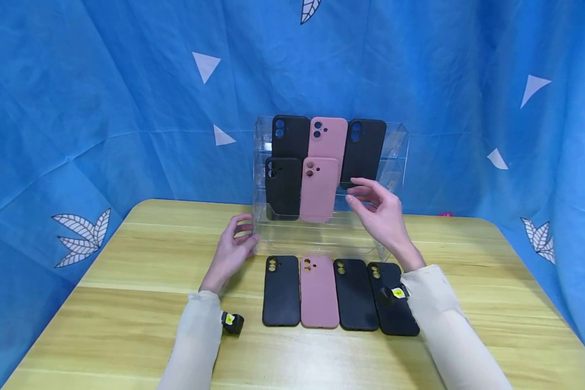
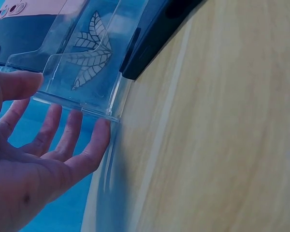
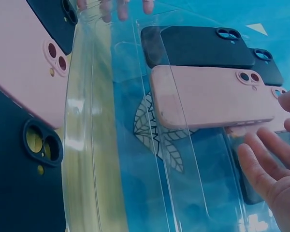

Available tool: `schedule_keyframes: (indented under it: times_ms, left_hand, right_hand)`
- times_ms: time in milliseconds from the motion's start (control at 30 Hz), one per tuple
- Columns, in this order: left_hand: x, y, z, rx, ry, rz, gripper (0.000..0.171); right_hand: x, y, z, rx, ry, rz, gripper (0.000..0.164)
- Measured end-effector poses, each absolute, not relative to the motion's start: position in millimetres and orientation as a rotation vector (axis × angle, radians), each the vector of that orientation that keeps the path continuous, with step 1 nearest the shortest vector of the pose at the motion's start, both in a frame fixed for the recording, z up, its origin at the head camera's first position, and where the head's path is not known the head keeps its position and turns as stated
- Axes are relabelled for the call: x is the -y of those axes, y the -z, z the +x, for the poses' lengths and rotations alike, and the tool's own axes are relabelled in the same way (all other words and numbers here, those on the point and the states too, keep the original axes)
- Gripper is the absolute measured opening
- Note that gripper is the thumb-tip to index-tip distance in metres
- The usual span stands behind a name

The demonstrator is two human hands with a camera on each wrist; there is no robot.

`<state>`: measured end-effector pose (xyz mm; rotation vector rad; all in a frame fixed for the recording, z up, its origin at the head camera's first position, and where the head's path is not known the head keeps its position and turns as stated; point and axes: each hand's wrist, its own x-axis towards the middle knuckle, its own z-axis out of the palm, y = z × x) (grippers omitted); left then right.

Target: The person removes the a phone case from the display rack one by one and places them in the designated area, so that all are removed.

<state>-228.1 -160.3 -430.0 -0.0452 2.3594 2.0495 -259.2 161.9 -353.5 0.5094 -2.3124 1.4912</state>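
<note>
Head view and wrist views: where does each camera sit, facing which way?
Head: worn on the head, looking forward and down at a clear rack, phone cases and table; left hand, right hand and sleeves show.
Left wrist: worn there, looking past that hand at the rack's side and the table; only that hand shows.
Right wrist: worn there, looking across the rack and cases; the right hand shows partly, the left hand's fingertips at the top.
Shared: both wrist views show pink and black cases in the rack.

The table [image 1: 297, 357] is brightly lit, its near part washed by pale glare; glints are caught on the rack [image 3: 79, 145]; wrist views are rendered dimmer, bluish.
</note>
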Motion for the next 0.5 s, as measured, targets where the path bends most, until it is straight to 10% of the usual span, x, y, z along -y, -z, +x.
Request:
schedule_keyframes:
  times_ms: [500]
  left_hand:
    - [161,431,-228,-2.360,-2.049,-0.045,0.048]
  right_hand:
    - [-152,353,-274,2.334,-1.513,0.486,0.045]
